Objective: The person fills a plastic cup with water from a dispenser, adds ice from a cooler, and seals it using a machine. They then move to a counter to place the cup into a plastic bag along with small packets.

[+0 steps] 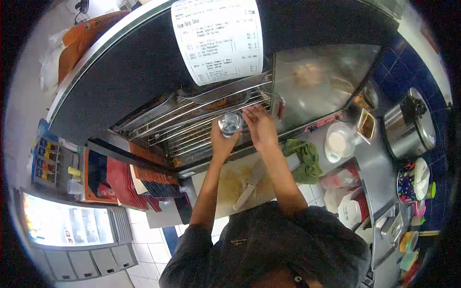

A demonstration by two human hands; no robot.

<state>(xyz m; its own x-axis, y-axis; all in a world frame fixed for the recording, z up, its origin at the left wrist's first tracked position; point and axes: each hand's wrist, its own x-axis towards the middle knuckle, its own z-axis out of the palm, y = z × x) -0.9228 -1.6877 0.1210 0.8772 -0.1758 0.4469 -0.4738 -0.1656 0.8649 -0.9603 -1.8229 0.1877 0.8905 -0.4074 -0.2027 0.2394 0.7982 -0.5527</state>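
A clear round cup [230,123] with a shiny rim is in my left hand [224,144], whose fingers wrap round its side. Just to the right, my right hand [260,127] reaches up toward the wire rack [192,137]. Its fingers are stretched out and slightly bent, the tips close to the cup and the rack bars. Behind the cup, a metal tray [211,106] with brown crumbs sits on the rack. Below my forearms, a knife with a pale handle [245,196] lies on a stained cutting board [225,180].
A printed receipt [221,41] hangs at the cabinet's top. On the right are a green cloth [307,161], a scale with a white bowl [338,141] and a large steel pot [408,127]. Stacked red and black boxes [153,182] stand left of the board.
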